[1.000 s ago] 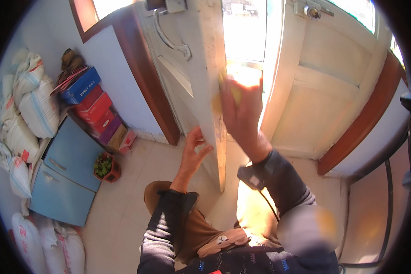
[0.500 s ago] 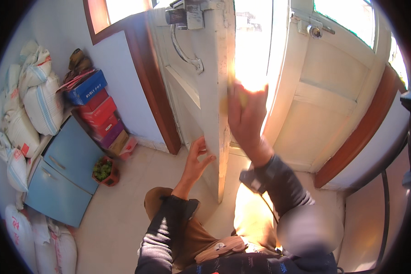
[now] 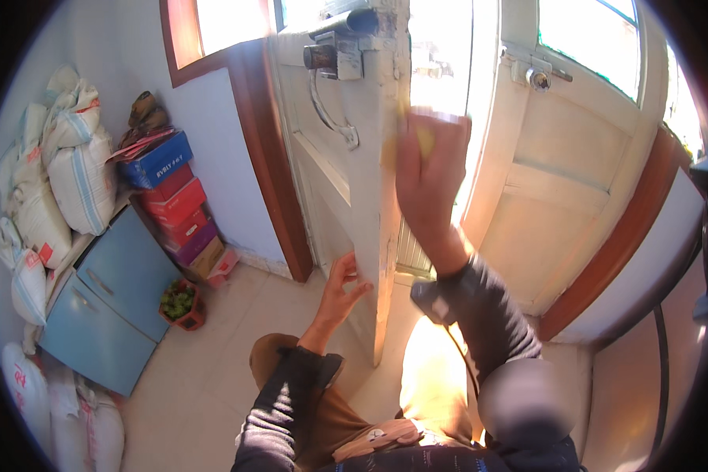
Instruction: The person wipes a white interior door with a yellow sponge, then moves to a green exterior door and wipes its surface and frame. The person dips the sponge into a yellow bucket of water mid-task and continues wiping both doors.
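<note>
A cream-painted door leaf (image 3: 370, 197) stands partly open before me, its narrow edge turned my way. My right hand (image 3: 433, 165) is up at that edge, closed round a yellow sponge-like pad (image 3: 426, 140). Motion blur and the fingers hide most of the pad, which is pressed to the edge. Lower down, my left hand (image 3: 343, 289) rests its fingertips at the door's inner face, thumb apart, holding nothing. Above it on the same face are a curved metal handle (image 3: 328, 114) and a lock (image 3: 334, 57).
A second cream door leaf (image 3: 554, 189) with a round lock stands to the right. At left are white sacks (image 3: 79, 181), a blue cabinet (image 3: 106, 295), stacked shoe boxes (image 3: 177, 197) and a potted plant (image 3: 182, 303) on the tiled floor. Bright light enters through the gap.
My right hand has moved up along the door's edge with the yellow pad. The left hand keeps its place on the door, and the whole view has tilted slightly upward.
</note>
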Action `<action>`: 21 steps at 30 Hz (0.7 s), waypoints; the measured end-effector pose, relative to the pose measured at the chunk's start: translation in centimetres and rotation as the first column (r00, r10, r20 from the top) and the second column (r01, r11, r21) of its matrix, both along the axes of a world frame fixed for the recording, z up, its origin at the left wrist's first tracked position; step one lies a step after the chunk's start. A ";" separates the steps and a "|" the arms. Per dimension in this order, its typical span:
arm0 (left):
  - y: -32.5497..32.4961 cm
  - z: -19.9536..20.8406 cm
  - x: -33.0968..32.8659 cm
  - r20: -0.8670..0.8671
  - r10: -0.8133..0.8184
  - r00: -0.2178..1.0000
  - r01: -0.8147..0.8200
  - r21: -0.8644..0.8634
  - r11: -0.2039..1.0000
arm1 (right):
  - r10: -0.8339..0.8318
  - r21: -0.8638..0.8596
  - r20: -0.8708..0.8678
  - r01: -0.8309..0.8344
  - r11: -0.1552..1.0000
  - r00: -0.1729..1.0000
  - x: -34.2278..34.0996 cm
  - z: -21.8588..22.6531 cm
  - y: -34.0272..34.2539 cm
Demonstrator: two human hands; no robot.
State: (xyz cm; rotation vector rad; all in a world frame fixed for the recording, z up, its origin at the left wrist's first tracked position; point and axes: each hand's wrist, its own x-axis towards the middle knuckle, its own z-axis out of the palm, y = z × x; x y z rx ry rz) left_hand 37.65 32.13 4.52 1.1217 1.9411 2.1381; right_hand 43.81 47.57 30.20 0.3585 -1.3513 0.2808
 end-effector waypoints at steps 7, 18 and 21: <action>-0.6 0.2 0.2 -0.009 -0.010 1.000 0.010 0.006 1.000 | 0.012 0.128 0.077 -0.022 0.992 0.997 1.6 -9.2 -1.4; -0.5 0.3 0.3 -0.021 -0.005 1.000 0.005 -0.006 1.000 | 0.011 0.056 0.102 -0.016 0.998 0.995 1.2 -2.2 -2.2; -0.5 0.1 0.1 -0.040 0.008 0.999 -0.008 0.014 1.000 | 0.109 0.100 0.071 -0.116 0.988 0.991 2.9 -5.0 -3.0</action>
